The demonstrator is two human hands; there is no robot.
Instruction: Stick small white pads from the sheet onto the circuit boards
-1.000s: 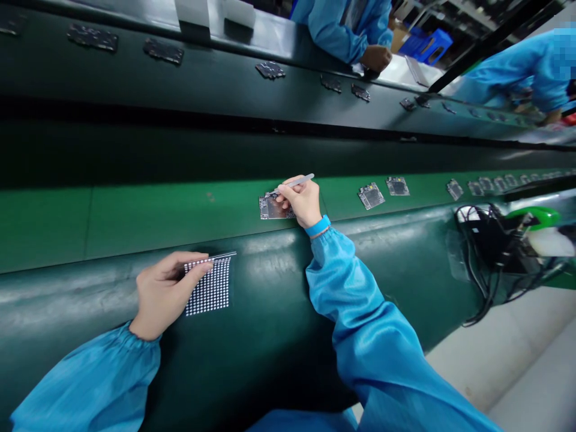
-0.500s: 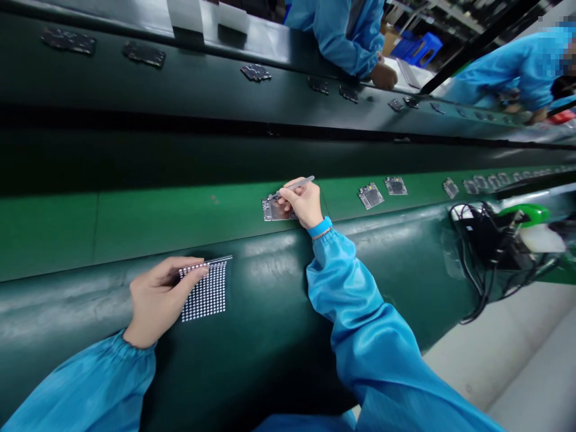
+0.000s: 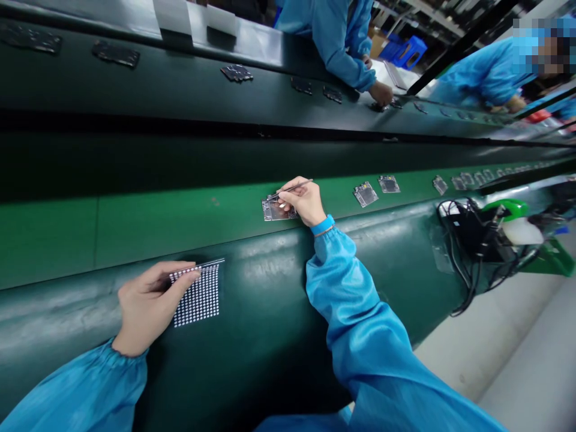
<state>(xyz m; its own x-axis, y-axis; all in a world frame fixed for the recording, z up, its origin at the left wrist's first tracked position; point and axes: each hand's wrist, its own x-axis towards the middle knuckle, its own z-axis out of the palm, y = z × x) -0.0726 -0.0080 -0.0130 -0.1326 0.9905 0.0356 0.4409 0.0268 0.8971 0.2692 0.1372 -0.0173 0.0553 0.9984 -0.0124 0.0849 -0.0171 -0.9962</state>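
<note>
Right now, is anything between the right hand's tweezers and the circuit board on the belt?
Nothing visible. The right hand holds the tweezers with the tip right at the circuit board on the green belt; its fingers rest at the board's edge. Other boards lie farther right.

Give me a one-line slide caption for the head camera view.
Right hand holds tweezers to a board on the green belt; left hand rests on a dotted sheet.

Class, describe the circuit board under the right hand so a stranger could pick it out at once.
Find the bright green belt across the middle, carrying a row of small boards. The circuit board is the leftmost in that row. It alone has the right hand on it, with tweezers pointing at it; the other boards lie untouched.
</note>
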